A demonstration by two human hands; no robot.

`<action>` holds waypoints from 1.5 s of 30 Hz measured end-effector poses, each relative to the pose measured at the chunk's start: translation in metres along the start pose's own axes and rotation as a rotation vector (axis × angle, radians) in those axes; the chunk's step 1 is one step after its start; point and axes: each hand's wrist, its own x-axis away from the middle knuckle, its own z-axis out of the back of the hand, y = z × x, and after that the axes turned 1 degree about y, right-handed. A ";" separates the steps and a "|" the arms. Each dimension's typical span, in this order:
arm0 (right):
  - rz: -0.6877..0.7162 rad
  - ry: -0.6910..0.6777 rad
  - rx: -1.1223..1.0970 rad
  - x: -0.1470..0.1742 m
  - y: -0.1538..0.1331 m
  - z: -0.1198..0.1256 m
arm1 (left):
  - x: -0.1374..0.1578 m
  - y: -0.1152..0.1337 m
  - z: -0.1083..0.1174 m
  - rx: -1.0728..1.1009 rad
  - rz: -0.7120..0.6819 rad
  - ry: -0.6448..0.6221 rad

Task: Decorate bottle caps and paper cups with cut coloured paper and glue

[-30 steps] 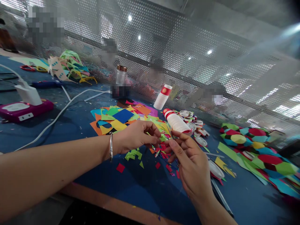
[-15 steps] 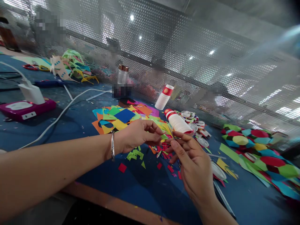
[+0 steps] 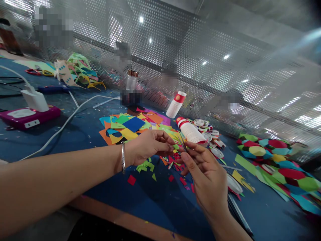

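Observation:
My left hand, with a silver bangle at its wrist, is closed in a pinch on a small green piece of paper. Facing it, my right hand grips small scissors, whose slim silver blades point up and away, slightly apart, beside the green piece. The scissors' handles are hidden by my fingers. Beneath both hands lie green paper scraps and small red paper pieces on the blue tabletop.
Coloured paper sheets are heaped beyond my left hand. Stacked paper cups lie behind my right hand, and another cup stack stands farther back. A purple power strip with a white cable is at left; colourful paper shapes are at right.
The scissors' blades have spread a little and show more clearly. The green piece at my left fingertips is now easier to see; both hands stay nearly in place.

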 end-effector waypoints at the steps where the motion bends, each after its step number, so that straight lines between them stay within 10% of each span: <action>1: -0.002 -0.001 0.001 0.000 0.000 0.000 | 0.000 0.000 0.000 -0.002 0.002 -0.005; 20: -0.063 -0.034 -0.091 -0.001 0.008 0.001 | 0.007 0.011 0.001 0.129 0.204 -0.154; 45: -0.123 -0.073 -0.203 0.000 0.008 0.001 | 0.007 0.006 0.002 -0.015 -0.026 -0.222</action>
